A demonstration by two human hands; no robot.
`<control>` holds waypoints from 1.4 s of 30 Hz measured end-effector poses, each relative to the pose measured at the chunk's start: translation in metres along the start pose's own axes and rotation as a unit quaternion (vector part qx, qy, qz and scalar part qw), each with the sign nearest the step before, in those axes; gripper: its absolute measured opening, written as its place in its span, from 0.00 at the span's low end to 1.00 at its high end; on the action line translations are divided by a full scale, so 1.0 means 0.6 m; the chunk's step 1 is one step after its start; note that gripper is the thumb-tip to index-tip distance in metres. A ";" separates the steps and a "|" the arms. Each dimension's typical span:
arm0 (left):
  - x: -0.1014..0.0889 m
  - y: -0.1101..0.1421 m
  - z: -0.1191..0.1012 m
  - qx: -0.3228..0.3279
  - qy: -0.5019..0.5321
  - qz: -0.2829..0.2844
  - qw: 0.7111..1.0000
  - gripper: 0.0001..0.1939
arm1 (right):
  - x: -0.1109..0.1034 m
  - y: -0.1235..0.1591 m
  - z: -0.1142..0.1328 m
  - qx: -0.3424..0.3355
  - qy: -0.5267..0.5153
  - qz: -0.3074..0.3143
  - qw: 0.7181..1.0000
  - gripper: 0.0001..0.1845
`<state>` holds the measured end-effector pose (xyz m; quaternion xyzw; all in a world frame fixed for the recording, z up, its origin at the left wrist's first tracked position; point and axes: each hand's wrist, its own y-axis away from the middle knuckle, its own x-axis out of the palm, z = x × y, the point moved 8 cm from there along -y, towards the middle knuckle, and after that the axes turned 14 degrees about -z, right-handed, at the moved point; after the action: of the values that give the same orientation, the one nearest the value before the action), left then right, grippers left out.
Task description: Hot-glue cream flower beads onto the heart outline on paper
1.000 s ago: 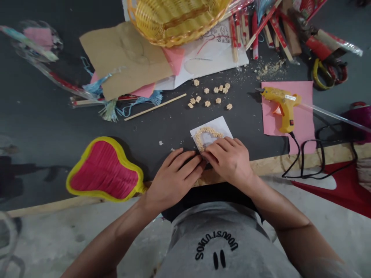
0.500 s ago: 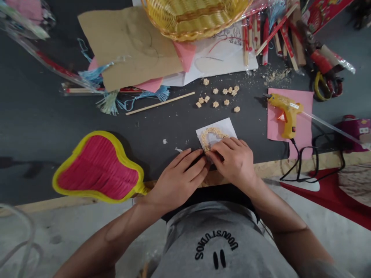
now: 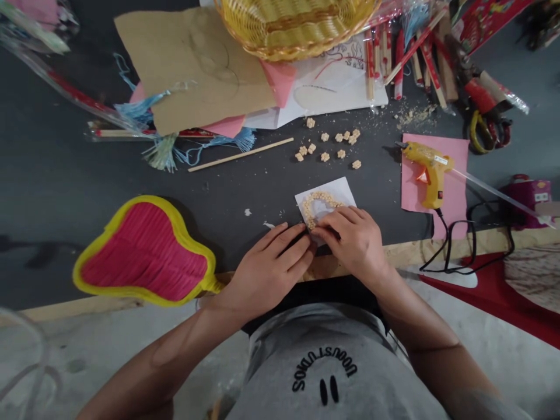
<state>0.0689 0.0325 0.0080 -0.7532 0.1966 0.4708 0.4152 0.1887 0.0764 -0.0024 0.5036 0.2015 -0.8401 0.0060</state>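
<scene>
Near the table's front edge lies a small white sheet of paper (image 3: pixel 345 189), with a curved outline of small pale flower-shaped pieces (image 3: pixel 315 199) on it. My right hand (image 3: pixel 356 236) bends over the sheet's lower right, thumb and forefinger pinched at the lower end of the outline. Whatever is between those fingertips is hidden. My left hand (image 3: pixel 273 268) lies flat, fingers stretched out, its tips at the sheet's lower left corner. Several loose flower-shaped pieces (image 3: pixel 325 157) are scattered on the table beyond the paper.
A yellow glue gun (image 3: pixel 433 169) rests on pink paper (image 3: pixel 413 198) to the right, its black cord looping over the edge. At left lies a pink-and-yellow fan (image 3: pixel 149 254). A thin stick (image 3: pixel 240 154), brown paper (image 3: pixel 192 70), wicker basket (image 3: pixel 297 29) and scissors (image 3: pixel 481 133) lie farther back.
Both hands hold nearly the same pose at the paper. The whole view has shifted slightly; no piece has visibly moved on the table.
</scene>
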 end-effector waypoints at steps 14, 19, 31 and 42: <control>0.002 0.000 -0.008 0.012 -0.029 0.035 0.999 0.15 | -0.061 0.049 -0.037 -0.025 -0.022 -0.017 0.999 0.12; -0.005 -0.006 0.001 0.007 -0.061 0.046 0.997 0.15 | -0.065 0.068 -0.030 -0.060 0.013 0.004 0.998 0.12; 0.006 -0.017 0.001 -0.025 -0.085 0.037 0.995 0.19 | -0.049 0.072 -0.016 -0.051 0.004 -0.001 0.999 0.11; 0.006 -0.019 -0.001 -0.028 -0.096 0.044 0.994 0.18 | -0.085 0.063 -0.046 -0.040 -0.076 -0.056 0.995 0.11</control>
<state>0.0789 0.0389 0.0102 -0.7065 0.1750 0.5642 0.3898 0.2453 0.0417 0.0170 0.4259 0.2620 -0.8660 -0.0057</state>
